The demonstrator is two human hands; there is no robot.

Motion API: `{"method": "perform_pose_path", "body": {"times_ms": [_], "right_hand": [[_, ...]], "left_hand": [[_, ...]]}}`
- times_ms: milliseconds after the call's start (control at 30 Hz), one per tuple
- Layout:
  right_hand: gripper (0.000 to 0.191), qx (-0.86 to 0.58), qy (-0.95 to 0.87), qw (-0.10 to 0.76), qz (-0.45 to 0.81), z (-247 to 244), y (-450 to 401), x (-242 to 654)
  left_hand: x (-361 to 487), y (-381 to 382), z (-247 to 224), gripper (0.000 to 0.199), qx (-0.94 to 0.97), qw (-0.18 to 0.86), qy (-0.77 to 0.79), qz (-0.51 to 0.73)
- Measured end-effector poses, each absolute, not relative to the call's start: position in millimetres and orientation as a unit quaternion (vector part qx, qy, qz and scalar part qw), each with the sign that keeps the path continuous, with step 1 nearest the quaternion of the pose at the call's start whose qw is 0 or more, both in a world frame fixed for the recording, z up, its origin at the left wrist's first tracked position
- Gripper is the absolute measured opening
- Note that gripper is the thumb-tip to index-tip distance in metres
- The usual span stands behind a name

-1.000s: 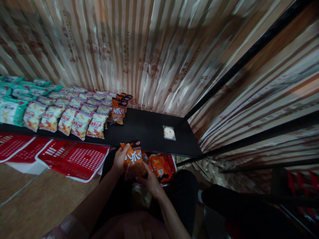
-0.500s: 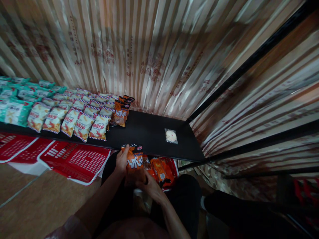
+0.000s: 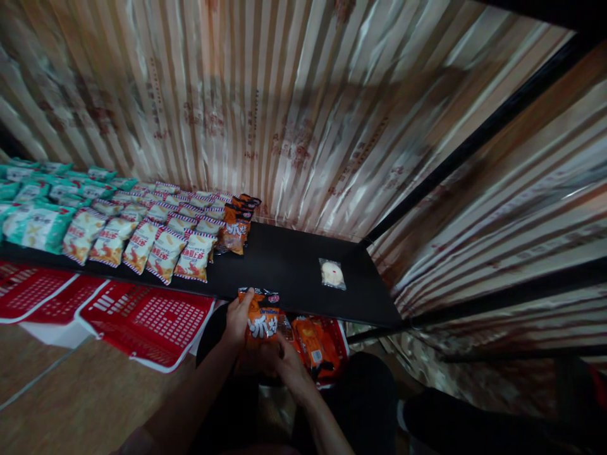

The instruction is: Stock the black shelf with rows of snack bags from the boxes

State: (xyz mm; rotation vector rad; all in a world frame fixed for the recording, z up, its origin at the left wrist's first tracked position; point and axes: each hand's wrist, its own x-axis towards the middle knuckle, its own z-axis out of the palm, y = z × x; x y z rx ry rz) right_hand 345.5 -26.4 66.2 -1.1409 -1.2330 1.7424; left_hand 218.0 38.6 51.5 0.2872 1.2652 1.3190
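An orange-and-black snack bag (image 3: 262, 321) with white lettering is upright between my hands, just in front of the shelf's front edge. My left hand (image 3: 238, 319) grips its left side, thumb across the front near the top. At the lower right, my right hand (image 3: 289, 365) is closed on the same bag; some of its fingers are hidden. Behind it, more orange bags (image 3: 311, 344) lie in a red basket (image 3: 342, 346) below the shelf. On the black shelf (image 3: 284, 265), a short row of matching orange bags (image 3: 236, 230) stands beyond the held one.
Rows of white snack bags (image 3: 193, 256) and green snack bags (image 3: 40, 227) fill the shelf's left part. A small clear packet (image 3: 332, 273) with a round white item lies at right. Red baskets (image 3: 156, 319) stand below. A dark post (image 3: 455, 151) slants upward at right.
The view has shifted slightly, so shelf and bags appear a little lower and farther right. Both hands still hold the orange snack bag in nearly the same pose.
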Motion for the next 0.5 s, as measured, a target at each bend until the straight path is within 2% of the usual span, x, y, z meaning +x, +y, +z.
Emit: {"method": "perform_pose_path", "body": {"times_ms": [233, 500], "right_hand": [[0.058, -0.481, -0.436, 0.399, 0.648, 46.2, -21.7, 333.9], [0.052, -0.47, -0.432, 0.395, 0.661, 44.6, -8.9, 324.0]], "left_hand": [[213.3, 46.8, 62.0, 0.043, 0.14, 0.652, 0.515, 0.539], [201.4, 54.5, 57.9, 0.045, 0.162, 0.65, 0.523, 0.527]]}}
